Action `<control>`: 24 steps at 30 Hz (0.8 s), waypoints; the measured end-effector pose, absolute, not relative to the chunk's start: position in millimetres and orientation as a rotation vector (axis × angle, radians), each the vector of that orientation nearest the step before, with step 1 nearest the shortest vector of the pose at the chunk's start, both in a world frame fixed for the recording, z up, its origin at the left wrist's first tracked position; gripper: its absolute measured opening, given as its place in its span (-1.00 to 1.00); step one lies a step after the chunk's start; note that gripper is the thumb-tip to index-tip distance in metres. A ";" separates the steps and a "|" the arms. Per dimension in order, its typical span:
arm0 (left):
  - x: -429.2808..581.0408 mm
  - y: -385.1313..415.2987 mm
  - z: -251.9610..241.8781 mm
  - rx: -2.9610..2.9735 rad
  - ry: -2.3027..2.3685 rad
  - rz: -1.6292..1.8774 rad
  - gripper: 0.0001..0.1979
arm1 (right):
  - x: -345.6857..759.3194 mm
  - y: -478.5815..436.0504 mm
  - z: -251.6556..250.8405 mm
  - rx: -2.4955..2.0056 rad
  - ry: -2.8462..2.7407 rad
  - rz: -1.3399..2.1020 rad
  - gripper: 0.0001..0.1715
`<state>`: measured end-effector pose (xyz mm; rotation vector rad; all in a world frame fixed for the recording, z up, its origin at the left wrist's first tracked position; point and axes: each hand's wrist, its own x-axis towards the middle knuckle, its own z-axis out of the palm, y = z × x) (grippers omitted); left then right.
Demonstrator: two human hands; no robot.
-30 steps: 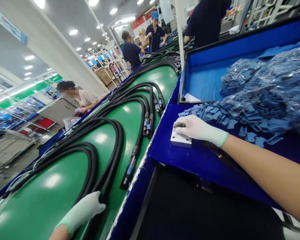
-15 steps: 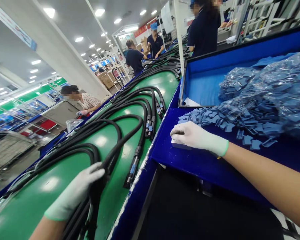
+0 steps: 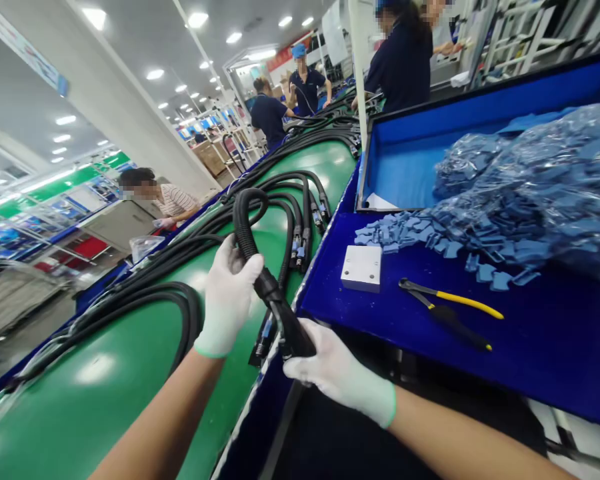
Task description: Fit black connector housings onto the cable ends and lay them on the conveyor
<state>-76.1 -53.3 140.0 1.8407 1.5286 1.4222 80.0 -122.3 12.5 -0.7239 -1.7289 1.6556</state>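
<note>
My left hand (image 3: 229, 293), in a white glove, is closed round a black corrugated cable (image 3: 245, 227) lifted off the green conveyor belt (image 3: 105, 373). My right hand (image 3: 333, 370), also gloved, grips the same cable's black connector end (image 3: 293, 330) just below. The cable arches up in a loop above both hands. A white square block (image 3: 361, 268) lies on the blue work surface (image 3: 410, 320), with yellow-handled pliers (image 3: 450, 303) beside it.
More black cable loops (image 3: 170, 300) lie along the belt. Small blue parts (image 3: 410, 233) spill from clear bags (image 3: 540, 187) in a blue tray (image 3: 405, 160). Other people stand along the line: one at far right (image 3: 405, 60), two farther back (image 3: 290, 93), one seated left (image 3: 165, 197).
My left hand lifted a cable off the belt toward me. My right hand left the white block and took the cable's connector end. The pliers are now uncovered.
</note>
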 end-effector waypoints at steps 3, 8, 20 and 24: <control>-74.4 -66.2 125.8 2.709 1.352 0.996 -0.64 | 119.9 -127.3 9.3 -0.741 -1.432 1.825 -0.65; -59.1 -91.7 99.6 3.141 0.533 0.203 -0.72 | 188.5 -142.6 25.6 -0.715 -1.263 2.217 -0.76; -28.9 -100.7 52.2 2.270 1.271 0.543 -0.82 | 293.4 -136.2 14.9 -1.948 -2.112 0.072 -0.89; -6.6 -90.1 76.8 1.836 1.428 0.577 -0.74 | 293.9 -128.1 16.0 -1.896 -1.889 0.522 -0.89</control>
